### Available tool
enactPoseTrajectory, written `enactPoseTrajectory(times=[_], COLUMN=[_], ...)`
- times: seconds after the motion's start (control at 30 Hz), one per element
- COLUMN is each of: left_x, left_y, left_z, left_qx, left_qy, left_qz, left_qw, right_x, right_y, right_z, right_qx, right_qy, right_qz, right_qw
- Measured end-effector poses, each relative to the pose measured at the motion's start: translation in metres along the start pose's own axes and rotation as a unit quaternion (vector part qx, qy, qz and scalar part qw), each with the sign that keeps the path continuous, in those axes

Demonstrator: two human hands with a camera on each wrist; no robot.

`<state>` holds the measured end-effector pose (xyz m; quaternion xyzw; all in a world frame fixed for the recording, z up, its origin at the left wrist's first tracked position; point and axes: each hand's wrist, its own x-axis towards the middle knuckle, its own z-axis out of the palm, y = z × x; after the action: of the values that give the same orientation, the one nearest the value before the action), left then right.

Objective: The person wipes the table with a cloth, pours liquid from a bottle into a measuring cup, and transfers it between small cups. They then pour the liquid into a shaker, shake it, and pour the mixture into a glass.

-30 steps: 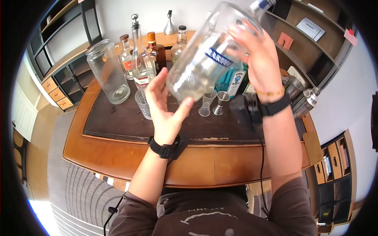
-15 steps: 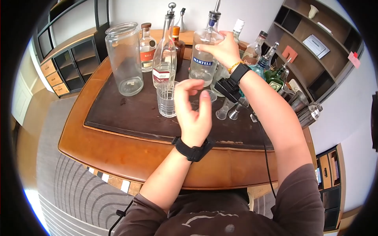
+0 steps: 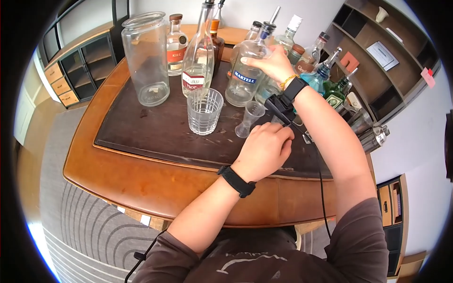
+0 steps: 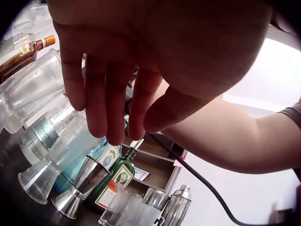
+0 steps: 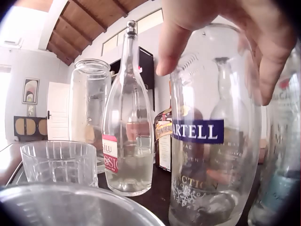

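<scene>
My right hand (image 3: 276,66) holds a clear Martell bottle (image 3: 242,89) by its shoulder from above, thumb on one side and fingers on the other. The bottle stands on the dark table inlay, a metal pourer in its neck and a little clear liquid showing inside. Over the near part of the table hovers my left hand (image 3: 264,150), palm down, its fingers hanging loosely with nothing between them. Beyond those fingers in the left wrist view are a clear plastic jigger (image 4: 51,165) and a steel jigger (image 4: 81,186). A cut-glass tumbler (image 3: 204,115) is left of them.
A tall glass jar (image 3: 146,61) and a tall bottle with a red-and-white label (image 3: 192,70) stand to the left. Behind the Martell bottle and to its right are several other bottles, including a green bottle (image 4: 117,181). Steel shakers (image 3: 375,139) stand at the right edge.
My right hand has brought the Martell bottle down from its tilted, raised position to upright on the table. My left hand has left the bottle's base and moved right, turning palm down.
</scene>
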<state>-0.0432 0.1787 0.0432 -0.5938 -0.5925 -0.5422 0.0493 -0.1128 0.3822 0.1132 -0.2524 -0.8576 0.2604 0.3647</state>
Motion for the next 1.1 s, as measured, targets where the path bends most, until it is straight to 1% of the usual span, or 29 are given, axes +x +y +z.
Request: enactPoseTrajectory(times=[0.07,0.1,0.17,0.23,0.3,0.33,0.4,0.43,0.47,0.53,0.57,0.6,0.63,0.67,0.7,0.73,0.77,0.83,0.9,0.97,1.03,1.07,1.1], left_x=[0.000,0.000,0.002,0.001,0.000,0.000,0.002,0.002,0.001,0.000,0.000,-0.001,-0.001,-0.001,-0.001,0.000,0.000,0.000,-0.001,0.000,0.000,0.001,0.001], left_y=[-0.001,-0.002,-0.002,-0.002,-0.001,0.001,0.008,0.010,0.010,0.013,0.014,0.015,0.016,0.015,0.017,0.018,0.018,0.017,0.012,0.012,0.011,0.013,0.014], left_z=[0.000,-0.001,-0.001,-0.001,0.001,0.000,-0.001,-0.001,-0.001,0.002,0.004,0.004,0.005,0.008,0.007,0.007,0.008,0.008,0.009,0.008,0.009,0.009,0.009], left_qx=[-0.020,-0.017,-0.035,-0.028,-0.035,-0.038,-0.035,-0.029,-0.016,-0.015,-0.015,-0.018,-0.021,-0.024,-0.028,-0.031,-0.034,-0.014,0.005,0.011,0.015,0.014,0.016], left_qy=[-0.016,-0.030,-0.034,-0.056,-0.070,-0.078,-0.096,-0.107,-0.125,-0.140,-0.142,-0.148,-0.153,-0.134,-0.138,-0.139,-0.140,-0.139,-0.127,-0.137,-0.132,-0.134,-0.136], left_qz=[0.012,0.007,0.005,-0.013,-0.017,-0.023,-0.038,-0.047,-0.047,-0.048,-0.042,-0.045,-0.048,-0.033,-0.042,-0.042,-0.042,-0.047,-0.063,-0.066,-0.077,-0.093,-0.105], left_qw=[1.000,0.999,0.999,0.998,0.997,0.996,0.994,0.993,0.991,0.989,0.989,0.988,0.987,0.990,0.989,0.989,0.989,0.989,0.990,0.988,0.988,0.987,0.985], right_x=[0.013,0.017,0.014,-0.015,-0.060,-0.079,-0.107,-0.123,-0.137,-0.178,-0.201,-0.225,-0.251,-0.279,-0.301,-0.323,-0.339,-0.369,-0.380,-0.387,-0.385,-0.391,-0.396], right_y=[0.002,0.006,-0.011,-0.054,-0.066,-0.073,-0.047,-0.035,-0.008,0.050,0.089,0.126,0.158,0.187,0.194,0.221,0.236,0.272,0.298,0.306,0.301,0.318,0.329], right_z=[-0.010,-0.018,-0.048,-0.103,-0.168,-0.203,-0.268,-0.299,-0.331,-0.384,-0.410,-0.433,-0.448,-0.456,-0.455,-0.463,-0.465,-0.475,-0.485,-0.488,-0.479,-0.480,-0.482], right_qx=[0.030,0.029,-0.062,-0.169,-0.019,-0.070,-0.090,-0.102,-0.100,-0.124,-0.121,-0.138,-0.186,-0.340,-0.421,-0.404,-0.406,-0.443,-0.439,-0.434,-0.457,-0.483,-0.474], right_qy=[-0.139,-0.134,-0.146,-0.240,-0.263,-0.262,-0.246,-0.239,-0.231,-0.164,-0.141,-0.147,-0.128,-0.100,-0.092,-0.070,-0.039,0.007,0.006,0.003,-0.010,0.010,0.035], right_qz=[-0.050,-0.043,-0.098,0.011,0.000,0.011,0.000,0.061,0.097,0.239,0.298,0.354,0.397,0.396,0.392,0.435,0.448,0.419,0.433,0.447,0.489,0.468,0.472], right_qw=[0.989,0.990,0.982,0.956,0.965,0.963,0.965,0.964,0.963,0.949,0.936,0.913,0.890,0.847,0.813,0.802,0.795,0.792,0.787,0.783,0.744,0.740,0.743])
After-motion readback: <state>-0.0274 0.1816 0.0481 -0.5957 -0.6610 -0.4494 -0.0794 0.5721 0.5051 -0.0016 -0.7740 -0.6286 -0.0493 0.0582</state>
